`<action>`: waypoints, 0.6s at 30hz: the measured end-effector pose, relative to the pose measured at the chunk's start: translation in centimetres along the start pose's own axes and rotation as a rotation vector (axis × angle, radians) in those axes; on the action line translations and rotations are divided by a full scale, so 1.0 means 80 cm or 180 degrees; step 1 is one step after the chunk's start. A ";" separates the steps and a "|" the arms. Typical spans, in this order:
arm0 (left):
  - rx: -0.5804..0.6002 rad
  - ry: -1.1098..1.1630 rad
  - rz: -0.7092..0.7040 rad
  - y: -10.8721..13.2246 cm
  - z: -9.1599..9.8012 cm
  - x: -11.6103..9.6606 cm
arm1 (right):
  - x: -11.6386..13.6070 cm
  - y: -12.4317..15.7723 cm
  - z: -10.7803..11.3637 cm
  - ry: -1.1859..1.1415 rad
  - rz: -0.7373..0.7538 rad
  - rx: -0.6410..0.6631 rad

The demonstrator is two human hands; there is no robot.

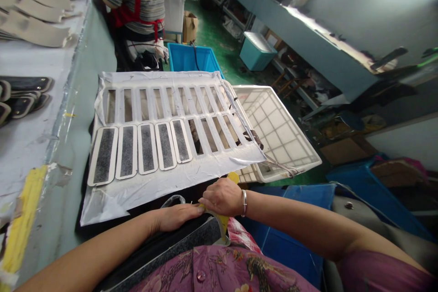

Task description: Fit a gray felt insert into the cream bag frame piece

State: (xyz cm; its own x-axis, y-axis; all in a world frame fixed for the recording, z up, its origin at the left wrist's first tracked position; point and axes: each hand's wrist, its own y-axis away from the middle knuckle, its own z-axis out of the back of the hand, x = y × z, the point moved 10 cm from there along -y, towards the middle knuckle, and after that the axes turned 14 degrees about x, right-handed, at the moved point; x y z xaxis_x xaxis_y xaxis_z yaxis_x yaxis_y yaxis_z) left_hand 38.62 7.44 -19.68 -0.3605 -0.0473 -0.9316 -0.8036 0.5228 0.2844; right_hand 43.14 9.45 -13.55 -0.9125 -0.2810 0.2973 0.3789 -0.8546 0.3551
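Observation:
My right hand (221, 196), with a silver bracelet at its wrist, is closed around a yellow piece (233, 177) whose rounded end sticks out above the fist. More yellow shows below it; its kind is unclear. My left hand (173, 217) lies flat near my lap, fingers stretched towards the right fist and close to its thumb. Beneath both hands rests a long dark grey piece with a pale edge (191, 239), partly hidden. Just beyond is a white-covered frame (143, 182) with rows of slots. Several grey pads with white borders (147, 148) lie along its nearer row.
A worktable (82, 82) on the left carries curved beige pieces (37, 27) and dark strips (27, 84). Right of the frame stands a white plastic crate (284, 132); behind it, a blue bin (195, 57). A person in a striped top (148, 0) stands ahead.

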 end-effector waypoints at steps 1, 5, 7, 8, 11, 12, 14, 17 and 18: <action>0.0018 -0.0020 -0.0028 0.000 -0.001 -0.002 | 0.001 0.001 0.000 -0.0017 -0.0006 -0.0008; 0.0074 -0.0171 -0.0062 0.001 -0.004 -0.010 | 0.003 0.005 -0.001 0.0011 -0.0100 -0.0006; 0.0087 -0.0238 -0.0028 0.001 -0.005 -0.014 | 0.003 0.007 -0.004 0.0039 -0.0172 0.0033; 0.0098 -0.0255 -0.0010 0.001 -0.006 -0.015 | 0.003 0.008 -0.005 0.0047 -0.0219 0.0055; 0.0169 -0.0312 0.0003 0.000 -0.010 -0.020 | 0.005 0.012 -0.009 0.0032 -0.0369 0.0130; 0.0207 -0.0344 -0.0008 -0.001 -0.011 -0.021 | 0.006 0.014 -0.011 0.0008 -0.0436 0.0161; 0.0266 -0.0428 -0.0052 -0.004 -0.012 -0.022 | 0.008 0.017 -0.015 -0.0064 -0.0614 0.0240; 0.0257 -0.0603 -0.0052 -0.008 -0.010 -0.022 | 0.006 0.020 -0.019 -0.0196 -0.0913 0.0336; 0.0238 -0.0666 0.0009 -0.008 -0.009 -0.022 | 0.005 0.022 -0.019 -0.0282 -0.0965 0.0361</action>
State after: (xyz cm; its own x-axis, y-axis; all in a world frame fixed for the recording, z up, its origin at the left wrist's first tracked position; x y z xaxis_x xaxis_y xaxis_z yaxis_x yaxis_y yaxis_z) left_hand 39.42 6.59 -18.06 -0.2504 0.1277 -0.9597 -0.7625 0.5848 0.2768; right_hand 43.25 7.19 -14.14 -0.9712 0.0218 0.2373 0.1117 -0.8380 0.5341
